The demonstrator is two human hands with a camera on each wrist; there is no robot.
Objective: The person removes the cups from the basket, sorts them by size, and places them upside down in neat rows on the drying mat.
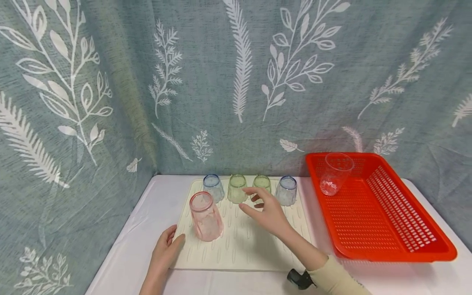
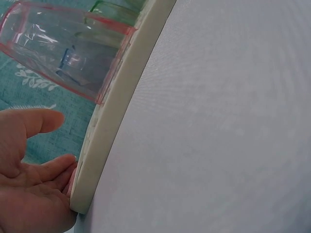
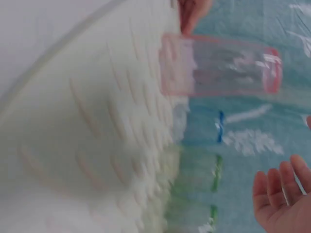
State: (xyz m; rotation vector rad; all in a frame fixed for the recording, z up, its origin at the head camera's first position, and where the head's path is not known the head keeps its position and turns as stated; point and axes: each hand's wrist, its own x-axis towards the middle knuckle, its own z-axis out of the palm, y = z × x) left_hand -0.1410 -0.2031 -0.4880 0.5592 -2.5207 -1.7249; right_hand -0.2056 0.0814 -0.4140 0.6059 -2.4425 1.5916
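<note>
On a cream ribbed drying mat (image 1: 236, 250), a tall pink-tinted glass (image 1: 207, 223) stands with its wider end down. Behind it, a blue-rimmed glass (image 1: 213, 188), a green glass (image 1: 237, 189), another green glass (image 1: 262, 184) and a second blue-rimmed glass (image 1: 286, 191) form a row. My left hand (image 1: 166, 248) rests at the mat's left edge, its fingertips touching the edge and its thumb apart, as the left wrist view shows. Over the mat, my right hand (image 1: 268, 211) hovers in front of the green glasses, fingers spread from the thumb and holding nothing.
A red perforated plastic basket (image 1: 368, 252) stands on the right of the white-covered table (image 1: 129, 254). Inside, a clear tall glass (image 1: 335, 176) leans at its back left corner. A patterned grey-green curtain (image 1: 206, 82) hangs behind and on the left.
</note>
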